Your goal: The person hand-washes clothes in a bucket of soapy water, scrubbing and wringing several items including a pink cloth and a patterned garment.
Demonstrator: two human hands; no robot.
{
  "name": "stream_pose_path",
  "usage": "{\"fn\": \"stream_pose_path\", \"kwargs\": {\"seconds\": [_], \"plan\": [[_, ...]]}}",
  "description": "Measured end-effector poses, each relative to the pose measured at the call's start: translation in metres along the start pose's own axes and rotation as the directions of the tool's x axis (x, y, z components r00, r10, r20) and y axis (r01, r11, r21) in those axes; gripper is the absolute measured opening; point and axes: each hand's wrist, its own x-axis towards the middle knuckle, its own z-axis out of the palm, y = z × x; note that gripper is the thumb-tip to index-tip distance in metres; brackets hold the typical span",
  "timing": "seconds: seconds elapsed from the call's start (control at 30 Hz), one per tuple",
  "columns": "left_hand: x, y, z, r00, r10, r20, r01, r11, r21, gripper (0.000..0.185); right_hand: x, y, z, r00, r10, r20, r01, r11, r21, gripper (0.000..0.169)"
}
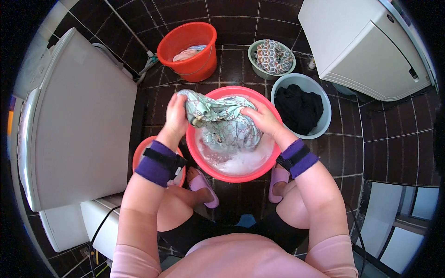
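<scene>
A wet, light green patterned cloth (222, 114) is stretched between my two hands over a pink-red plastic basin (233, 178). My left hand (176, 113) grips its bunched end at the basin's left rim, a little raised. With thumb on top, my right hand (261, 117) holds the other side above the basin's right half. The cloth's lower folds hang down into soapy water (229, 165), where foam hides their underside. Purple straps with black bands wrap both wrists.
Behind the basin stand a red bucket (205, 67) with cloths and a green basin (267, 74) with patterned fabric. A pale blue basin (326, 114) of black cloth is close on the right. An orange-red basin (139, 154) sits near my left forearm. White appliances (87, 114) flank the tiled floor.
</scene>
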Motion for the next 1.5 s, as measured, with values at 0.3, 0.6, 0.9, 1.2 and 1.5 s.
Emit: {"fn": "stream_pose_path", "kwargs": {"seconds": [0.3, 0.6, 0.9, 1.2, 1.5], "plan": [[-0.002, -0.137, -0.038, 0.967, 0.027, -0.254, 0.154, 0.733, 0.663, 0.036, -0.019, 0.071, 0.013, 0.995, 0.091, -0.027, -0.089, 0.797, -0.598, 0.056], [-0.02, -0.162, -0.045, 0.907, -0.396, -0.143, 0.164, 0.019, 0.986, 0.082, -0.024, 0.094, 0.026, 0.997, 0.082, 0.01, -0.045, 0.643, -0.764, 0.029], [-0.018, -0.14, -0.06, 0.956, -0.276, 0.101, -0.14, -0.123, 0.983, 0.051, -0.022, 0.115, 0.027, 0.991, 0.107, -0.085, -0.136, 0.736, -0.663, 0.026], [-0.028, -0.138, -0.023, 0.78, -0.62, -0.088, 0.603, 0.781, -0.165, 0.058, -0.038, -0.004, 0.102, 0.975, 0.004, -0.223, -0.084, 0.933, -0.349, 0.029], [-0.035, -0.14, 0.002, 0.854, -0.508, -0.109, 0.51, 0.86, -0.007, 0.059, -0.033, -0.004, 0.085, 0.954, -0.147, -0.262, -0.017, 0.845, -0.534, 0.023]]}}
